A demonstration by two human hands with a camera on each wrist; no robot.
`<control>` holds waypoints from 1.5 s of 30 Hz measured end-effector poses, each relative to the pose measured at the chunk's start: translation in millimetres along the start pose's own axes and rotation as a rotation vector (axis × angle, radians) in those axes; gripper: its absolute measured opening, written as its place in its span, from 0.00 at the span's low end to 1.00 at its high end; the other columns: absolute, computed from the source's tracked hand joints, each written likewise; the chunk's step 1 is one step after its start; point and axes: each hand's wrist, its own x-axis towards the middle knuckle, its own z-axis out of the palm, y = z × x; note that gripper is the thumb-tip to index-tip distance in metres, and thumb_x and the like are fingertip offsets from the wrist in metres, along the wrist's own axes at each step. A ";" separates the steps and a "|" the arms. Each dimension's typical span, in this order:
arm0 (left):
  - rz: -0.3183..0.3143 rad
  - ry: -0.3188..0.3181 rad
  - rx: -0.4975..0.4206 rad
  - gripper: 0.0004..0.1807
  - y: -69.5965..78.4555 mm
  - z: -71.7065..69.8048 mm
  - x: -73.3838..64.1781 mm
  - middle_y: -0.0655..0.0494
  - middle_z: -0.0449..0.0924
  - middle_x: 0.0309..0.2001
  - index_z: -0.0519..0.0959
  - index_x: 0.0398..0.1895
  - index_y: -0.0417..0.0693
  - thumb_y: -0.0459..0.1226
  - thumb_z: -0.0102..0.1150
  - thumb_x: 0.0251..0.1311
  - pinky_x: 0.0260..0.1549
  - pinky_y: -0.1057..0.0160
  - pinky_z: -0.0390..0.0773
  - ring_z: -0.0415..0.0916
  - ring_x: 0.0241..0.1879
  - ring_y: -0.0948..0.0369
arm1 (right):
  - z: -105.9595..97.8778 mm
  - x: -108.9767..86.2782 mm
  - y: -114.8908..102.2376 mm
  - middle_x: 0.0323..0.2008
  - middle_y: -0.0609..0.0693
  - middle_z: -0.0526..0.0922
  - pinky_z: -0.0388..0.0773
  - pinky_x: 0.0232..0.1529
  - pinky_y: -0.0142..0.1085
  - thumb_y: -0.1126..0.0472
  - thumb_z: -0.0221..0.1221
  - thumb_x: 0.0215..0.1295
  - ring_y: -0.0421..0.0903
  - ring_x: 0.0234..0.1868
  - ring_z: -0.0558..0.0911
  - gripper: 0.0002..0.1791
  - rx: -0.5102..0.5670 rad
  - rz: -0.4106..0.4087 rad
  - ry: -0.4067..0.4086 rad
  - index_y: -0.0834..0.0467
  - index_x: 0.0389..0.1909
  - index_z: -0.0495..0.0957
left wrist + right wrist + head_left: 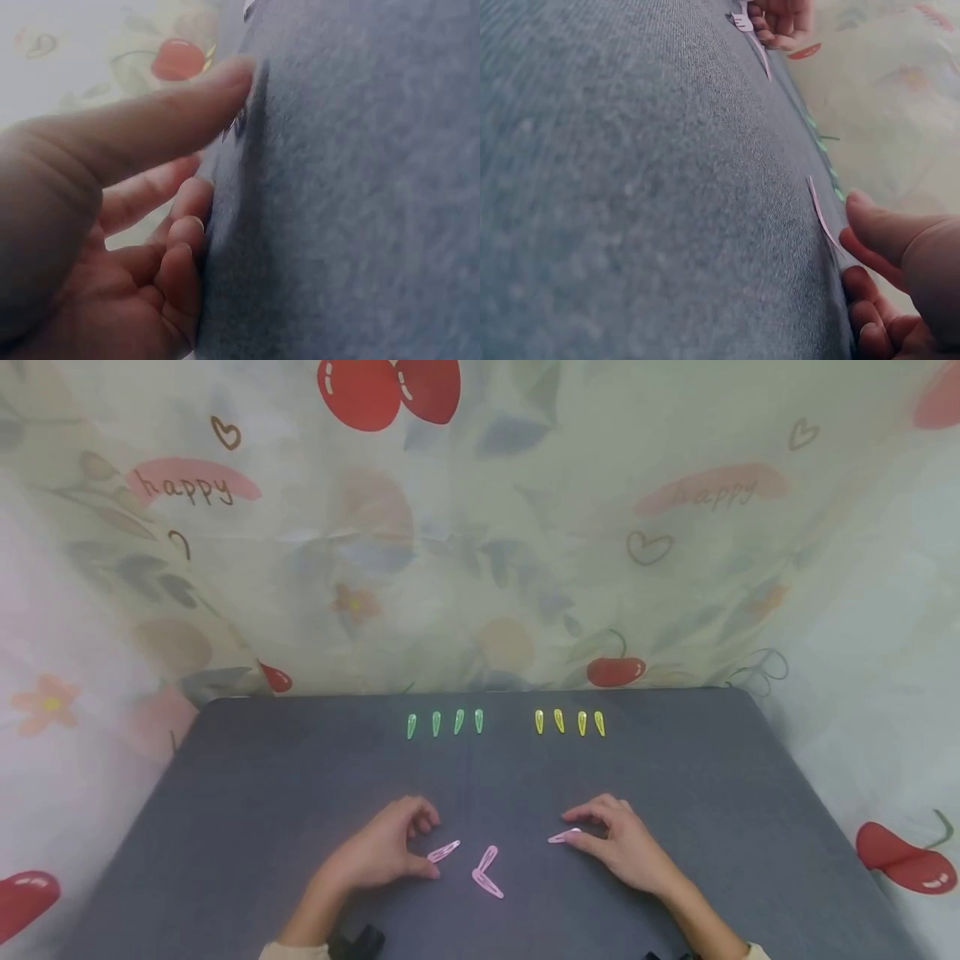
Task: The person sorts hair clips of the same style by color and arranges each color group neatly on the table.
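Fingers [181, 277] palm-side: left wrist, not head

Pink clip [818, 209] seen beside the right hand [931, 259]
Green clips [839, 193] are set far; the left hand [786, 21] is seen left.

Cherry-print cloth [465, 552] behind grey table [712, 793]

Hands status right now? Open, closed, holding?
Left hand: open, thumb and fingers apart near a pink clip.
Right hand: open, thumb and fingers apart at another pink clip.
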 end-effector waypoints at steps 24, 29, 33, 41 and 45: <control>-0.053 -0.044 0.043 0.11 3.2 -1.3 7.3 0.59 0.73 0.32 0.81 0.23 0.59 0.39 0.78 0.50 0.34 0.65 0.67 0.69 0.33 0.62 | 0.9 -0.2 -2.4 0.38 0.34 0.79 0.67 0.44 0.34 0.53 0.72 0.59 0.39 0.43 0.70 0.08 -0.001 0.074 -0.032 0.35 0.33 0.84; -0.026 -0.051 0.055 0.10 4.3 -4.5 6.3 0.60 0.73 0.31 0.80 0.25 0.57 0.38 0.75 0.54 0.34 0.67 0.68 0.69 0.32 0.64 | 3.0 0.0 -1.5 0.37 0.34 0.78 0.66 0.42 0.33 0.52 0.73 0.59 0.38 0.42 0.70 0.09 -0.005 0.074 -0.022 0.35 0.32 0.83; -0.025 -0.023 0.035 0.08 3.2 -11.1 6.5 0.63 0.77 0.28 0.77 0.29 0.55 0.37 0.70 0.61 0.30 0.69 0.71 0.71 0.28 0.69 | 3.5 -0.2 -2.3 0.37 0.34 0.78 0.66 0.42 0.33 0.52 0.73 0.59 0.39 0.42 0.70 0.08 0.001 0.070 -0.018 0.35 0.32 0.83; -0.001 0.047 0.082 0.02 -6.2 -26.7 14.2 0.65 0.84 0.33 0.84 0.35 0.53 0.36 0.65 0.66 0.41 0.64 0.78 0.78 0.36 0.68 | 2.5 0.0 -2.8 0.37 0.34 0.78 0.66 0.42 0.33 0.51 0.72 0.60 0.39 0.42 0.70 0.08 0.009 0.076 -0.030 0.35 0.31 0.82; -0.037 0.115 0.112 0.04 -15.3 -36.9 25.6 0.65 0.87 0.39 0.88 0.40 0.55 0.38 0.66 0.65 0.49 0.57 0.80 0.81 0.43 0.65 | 1.9 0.0 -3.0 0.37 0.34 0.78 0.65 0.42 0.33 0.52 0.72 0.60 0.39 0.42 0.69 0.08 0.008 0.075 -0.032 0.35 0.31 0.82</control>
